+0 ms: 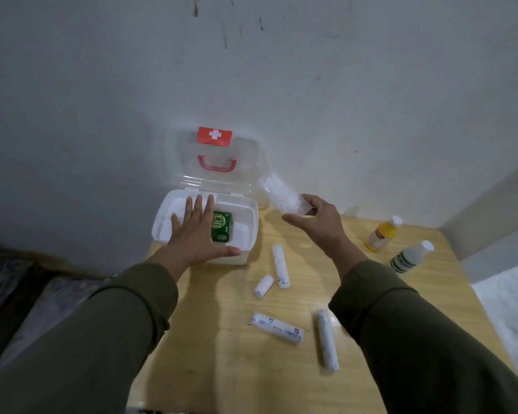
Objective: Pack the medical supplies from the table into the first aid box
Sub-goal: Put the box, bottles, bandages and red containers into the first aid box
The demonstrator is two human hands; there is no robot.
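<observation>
The white first aid box [251,225] stands open at the table's far left, its clear lid [245,162] with a red cross and red handle leaning on the wall. A green carton [221,226] lies inside. My left hand [196,231] rests flat over the box's near edge, fingers spread, holding nothing. My right hand [317,222] holds a clear plastic tray [281,195] in the air, right of the box. Several white bandage rolls lie on the table: [280,265], [263,286], [277,327], [327,339]. A yellow bottle [382,233] and a white bottle [410,256] stand at the right.
The wooden table [222,354] stands against a grey wall. Its left edge drops off to a dark floor area [27,294]. A white surface [512,300] lies beyond the table's right edge.
</observation>
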